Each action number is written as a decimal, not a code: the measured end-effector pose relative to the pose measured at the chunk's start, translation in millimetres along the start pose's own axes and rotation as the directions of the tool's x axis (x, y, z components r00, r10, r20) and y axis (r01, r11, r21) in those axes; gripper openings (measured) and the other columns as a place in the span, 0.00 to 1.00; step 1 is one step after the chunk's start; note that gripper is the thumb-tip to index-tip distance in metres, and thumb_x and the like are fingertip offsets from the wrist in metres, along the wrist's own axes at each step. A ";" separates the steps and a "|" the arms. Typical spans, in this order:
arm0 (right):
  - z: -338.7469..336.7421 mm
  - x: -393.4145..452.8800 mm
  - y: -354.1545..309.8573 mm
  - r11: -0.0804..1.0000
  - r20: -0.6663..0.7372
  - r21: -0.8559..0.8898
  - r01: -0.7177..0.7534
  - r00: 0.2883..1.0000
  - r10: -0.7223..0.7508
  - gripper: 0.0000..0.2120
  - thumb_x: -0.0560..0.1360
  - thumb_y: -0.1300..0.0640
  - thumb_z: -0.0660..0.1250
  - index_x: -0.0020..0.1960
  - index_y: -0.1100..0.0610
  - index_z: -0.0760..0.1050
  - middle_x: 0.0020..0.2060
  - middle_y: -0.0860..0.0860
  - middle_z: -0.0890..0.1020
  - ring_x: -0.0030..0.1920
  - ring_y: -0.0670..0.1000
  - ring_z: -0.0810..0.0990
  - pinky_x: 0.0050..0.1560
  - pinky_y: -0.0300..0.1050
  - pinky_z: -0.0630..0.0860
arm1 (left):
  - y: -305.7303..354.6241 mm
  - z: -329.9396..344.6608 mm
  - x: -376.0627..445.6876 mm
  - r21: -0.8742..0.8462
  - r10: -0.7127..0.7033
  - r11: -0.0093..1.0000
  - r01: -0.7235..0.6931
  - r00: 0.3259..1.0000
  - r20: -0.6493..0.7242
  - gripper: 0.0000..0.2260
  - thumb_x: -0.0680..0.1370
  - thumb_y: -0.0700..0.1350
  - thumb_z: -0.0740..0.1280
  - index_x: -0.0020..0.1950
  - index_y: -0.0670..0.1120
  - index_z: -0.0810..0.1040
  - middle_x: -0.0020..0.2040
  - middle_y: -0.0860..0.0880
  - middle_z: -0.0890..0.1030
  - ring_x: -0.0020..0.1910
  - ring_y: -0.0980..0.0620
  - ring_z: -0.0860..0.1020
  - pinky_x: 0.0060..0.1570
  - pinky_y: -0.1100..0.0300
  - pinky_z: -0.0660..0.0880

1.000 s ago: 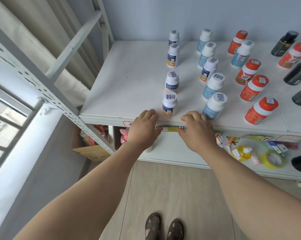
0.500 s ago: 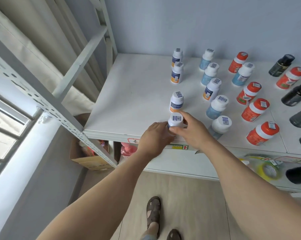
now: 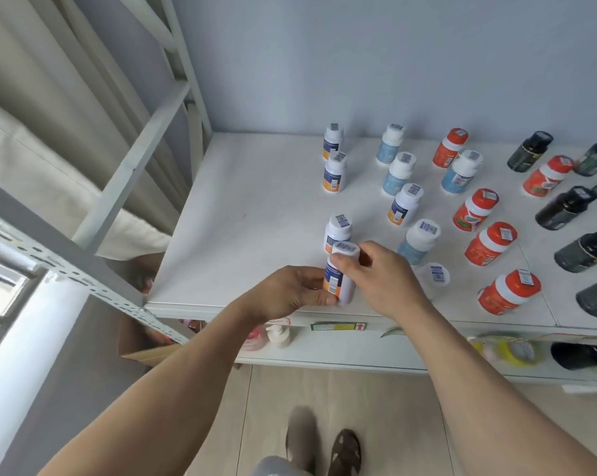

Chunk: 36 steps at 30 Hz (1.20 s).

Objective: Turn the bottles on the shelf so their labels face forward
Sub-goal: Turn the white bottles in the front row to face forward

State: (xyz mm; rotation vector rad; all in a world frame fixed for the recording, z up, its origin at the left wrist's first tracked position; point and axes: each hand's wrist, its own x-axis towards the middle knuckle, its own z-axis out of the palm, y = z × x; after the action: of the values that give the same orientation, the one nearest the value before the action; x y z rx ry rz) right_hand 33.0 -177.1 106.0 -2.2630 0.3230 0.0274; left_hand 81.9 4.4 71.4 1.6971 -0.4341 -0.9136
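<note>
1. Two hands share one white bottle (image 3: 340, 276) at the front edge of the shelf (image 3: 256, 214): the left hand (image 3: 290, 292) curls its fingers round the lower body, and the right hand (image 3: 383, 276) pinches the cap and neck from the other side.
2. Its blue and orange label shows between the two grips, and the bottle leans slightly.
3. Just behind it stands a second white bottle (image 3: 338, 230), upright; the two overlap, so I cannot tell whether they touch.
4. Light blue bottles (image 3: 417, 240), orange-capped bottles (image 3: 489, 243) and dark bottles (image 3: 565, 207) stand in rows to the right, each well apart.
5. Smooth white board, pale metal uprights with punched holes, plain blue-grey wall (image 3: 359, 63), beige curtain (image 3: 32, 97) at left, pale floor below.
6. Caps are round, each with a barcode sticker.
</note>
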 end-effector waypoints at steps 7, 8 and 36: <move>-2.5 6.1 2.9 0.999 0.021 0.034 -0.019 1.000 0.018 0.18 0.72 0.37 0.66 0.40 0.52 0.76 0.33 0.46 0.80 0.39 0.50 0.79 0.42 0.49 0.77 | 5.5 -2.9 2.7 -0.013 -0.025 1.000 0.026 0.999 0.023 0.14 0.73 0.44 0.75 0.58 0.50 0.83 0.56 0.51 0.84 0.60 0.51 0.80 0.68 0.51 0.70; -3.2 6.5 4.5 0.999 0.026 0.045 -0.018 1.000 0.017 0.18 0.72 0.37 0.66 0.40 0.52 0.76 0.34 0.47 0.81 0.39 0.50 0.80 0.43 0.51 0.78 | 5.6 -1.9 3.6 -0.015 -0.027 1.000 0.027 0.999 0.018 0.14 0.73 0.44 0.75 0.58 0.50 0.83 0.56 0.51 0.84 0.59 0.51 0.80 0.68 0.51 0.70; -6.1 36.6 6.4 0.997 -0.045 0.023 0.077 0.996 -0.076 0.26 0.76 0.49 0.68 0.72 0.52 0.67 0.69 0.48 0.71 0.68 0.48 0.70 0.68 0.48 0.67 | -8.2 -31.3 28.5 0.772 0.246 0.628 0.097 0.917 -0.315 0.23 0.79 0.57 0.64 0.72 0.50 0.70 0.68 0.52 0.75 0.66 0.52 0.73 0.61 0.59 0.70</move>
State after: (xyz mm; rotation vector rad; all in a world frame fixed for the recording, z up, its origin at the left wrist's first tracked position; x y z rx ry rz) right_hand 66.3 -193.8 100.6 -2.2526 0.2587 -0.0663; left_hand 122.3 7.7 56.8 2.5770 -0.6814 -0.2603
